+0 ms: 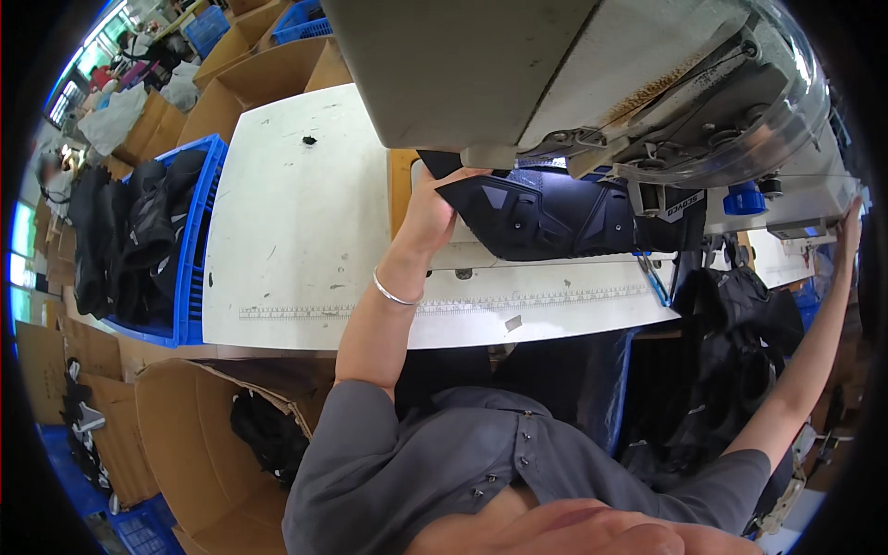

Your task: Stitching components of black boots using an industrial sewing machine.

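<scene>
A black protective guard (pixel 555 220) with a moulded, riveted shell lies under the head of a large sewing machine (pixel 462 74). My left hand (pixel 433 211) grips the guard's left end; its fingertips are hidden behind the guard and the machine head. At the far right, my right hand (pixel 849 225) reaches up to the right end of the machine. Its fingers are small and dim at the picture's rim, so their grip is unclear. A lamp lights the guard's upper edge, but the needle area is mostly hidden.
The white worktable (pixel 287 203) carries a printed ruler strip (pixel 546 301) and blue-handled snips (pixel 655 277). On its left stands a blue crate (pixel 196 240) of black guards. An open cardboard box (pixel 185 435) sits below. More black pieces (pixel 731 305) hang at right.
</scene>
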A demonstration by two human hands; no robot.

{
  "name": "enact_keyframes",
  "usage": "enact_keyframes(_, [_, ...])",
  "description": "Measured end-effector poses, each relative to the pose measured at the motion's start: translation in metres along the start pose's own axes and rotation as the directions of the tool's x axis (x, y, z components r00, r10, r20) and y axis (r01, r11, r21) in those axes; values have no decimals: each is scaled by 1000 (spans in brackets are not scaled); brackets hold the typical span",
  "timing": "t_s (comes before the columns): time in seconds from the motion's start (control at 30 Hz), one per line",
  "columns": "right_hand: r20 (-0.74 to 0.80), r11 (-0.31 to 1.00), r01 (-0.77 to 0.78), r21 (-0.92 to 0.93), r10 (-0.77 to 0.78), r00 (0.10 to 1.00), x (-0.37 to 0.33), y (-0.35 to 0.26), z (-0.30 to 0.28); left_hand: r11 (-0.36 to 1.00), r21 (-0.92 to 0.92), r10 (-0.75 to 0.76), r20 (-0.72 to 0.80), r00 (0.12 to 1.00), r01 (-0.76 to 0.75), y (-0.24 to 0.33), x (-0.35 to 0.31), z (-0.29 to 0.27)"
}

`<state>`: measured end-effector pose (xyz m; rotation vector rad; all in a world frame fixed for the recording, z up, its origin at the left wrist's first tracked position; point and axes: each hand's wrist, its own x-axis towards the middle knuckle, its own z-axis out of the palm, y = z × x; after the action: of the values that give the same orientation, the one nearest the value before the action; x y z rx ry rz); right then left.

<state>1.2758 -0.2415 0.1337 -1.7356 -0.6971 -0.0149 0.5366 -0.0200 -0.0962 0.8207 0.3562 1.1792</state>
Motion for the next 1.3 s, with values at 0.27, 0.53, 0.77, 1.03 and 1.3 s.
enact_keyframes(0.27, [403, 355, 681, -640, -599, 692, 18, 24, -5, 998, 63, -29, -38, 999, 31, 4, -3, -2])
enact_keyframes(0.53, [71, 800, 501, -331, -508, 858, -25, 7, 27, 998, 63, 4, -27, 1000, -2, 3, 1, -2])
enact_keyframes(0.77, [134, 927, 285, -245, -259, 956, -19, -6, 10, 998, 62, -18, 8, 1000, 18, 2, 4, -4])
enact_keyframes(1.03, [21, 936, 352, -16, -352, 936, -28, 8, 17, 999, 32, -38, -4, 999, 39, 3, 3, -2])
enact_keyframes(1.3, [-514, 850, 467, 244, -295, 806, -140, -8, 133, 999, 35, -36, 10, 999, 36, 5, 4, -8])
